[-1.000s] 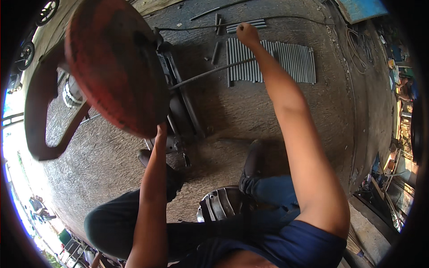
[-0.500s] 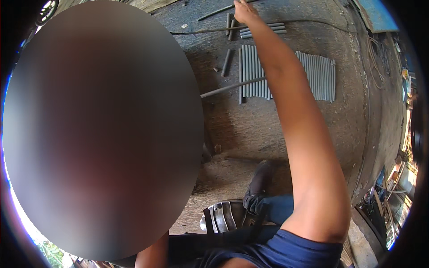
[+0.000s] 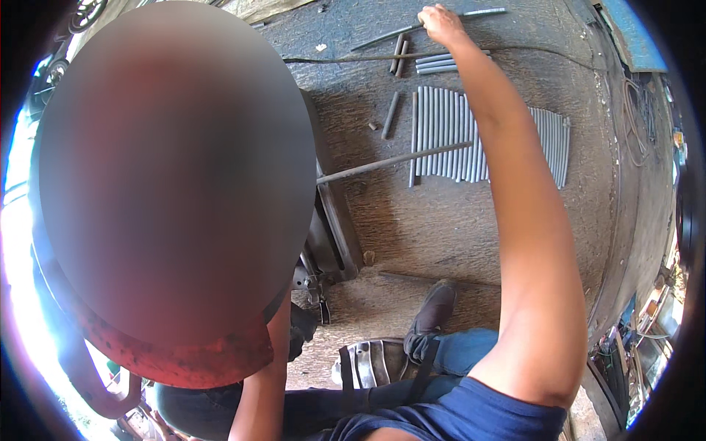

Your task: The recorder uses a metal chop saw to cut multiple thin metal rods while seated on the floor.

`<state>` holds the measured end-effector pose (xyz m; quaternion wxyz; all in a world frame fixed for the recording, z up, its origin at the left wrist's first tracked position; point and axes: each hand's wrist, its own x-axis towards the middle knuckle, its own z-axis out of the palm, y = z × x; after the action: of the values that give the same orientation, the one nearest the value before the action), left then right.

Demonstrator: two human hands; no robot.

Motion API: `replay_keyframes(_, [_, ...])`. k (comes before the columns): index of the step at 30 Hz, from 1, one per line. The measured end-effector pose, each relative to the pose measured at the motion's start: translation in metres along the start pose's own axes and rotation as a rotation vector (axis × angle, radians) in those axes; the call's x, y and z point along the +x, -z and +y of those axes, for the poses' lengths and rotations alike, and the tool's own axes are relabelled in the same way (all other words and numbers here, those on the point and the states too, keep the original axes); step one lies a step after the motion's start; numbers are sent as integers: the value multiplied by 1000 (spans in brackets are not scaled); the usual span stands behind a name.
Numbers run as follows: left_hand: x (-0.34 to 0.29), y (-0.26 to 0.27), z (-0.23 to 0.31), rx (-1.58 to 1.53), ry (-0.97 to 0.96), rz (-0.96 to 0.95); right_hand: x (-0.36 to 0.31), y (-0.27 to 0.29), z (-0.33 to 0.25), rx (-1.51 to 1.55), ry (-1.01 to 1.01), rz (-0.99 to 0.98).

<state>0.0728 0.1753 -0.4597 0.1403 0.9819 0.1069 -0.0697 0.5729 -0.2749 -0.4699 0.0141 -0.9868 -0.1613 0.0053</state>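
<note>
Your right hand [image 3: 443, 26] is at arm's length at the far edge of the floor. The long rod [image 3: 382, 38] lies at this grip: one length extends left past the fingers, and the other emerges to the right behind the hand. Its long axis slants from nearer-left to farther-right, crossing your steeply running forearm. The right hand is the nearer one. Its fingers look curled at the rod; whether they pinch it or only rest against it, you cannot tell from this view. Your left hand is hidden behind the red guard [image 3: 184, 364], so its grip cannot be read; only the left forearm [image 3: 263, 397] shows.

Note a second rod [image 3: 382, 163], which runs from the machine base [image 3: 337, 220] toward the right forearm at a similar slant. It passes across a row of grey rod pieces [image 3: 439, 117].

The surface is a rough brown floor [image 3: 397, 228]. A dark cable [image 3: 331, 60] crosses it on your side of the long rod, close to a few short pieces [image 3: 434, 66]. A blue panel [image 3: 640, 33] stands at far right; a wheel [image 3: 88, 15] shows at far left.
</note>
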Motion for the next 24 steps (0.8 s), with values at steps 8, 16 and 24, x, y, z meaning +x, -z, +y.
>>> replay_keyframes(8, [12, -11, 4, 26, 3, 32, -21, 47, 13, -115, 31, -53])
replay_keyframes(16, [31, -25, 20, 46, 99, 33, -156, 263, 5, 307, -133, 424])
replay_keyframes(24, [44, -15, 27, 67, 241, 301, -356, 278, -35, 968, -597, 870])
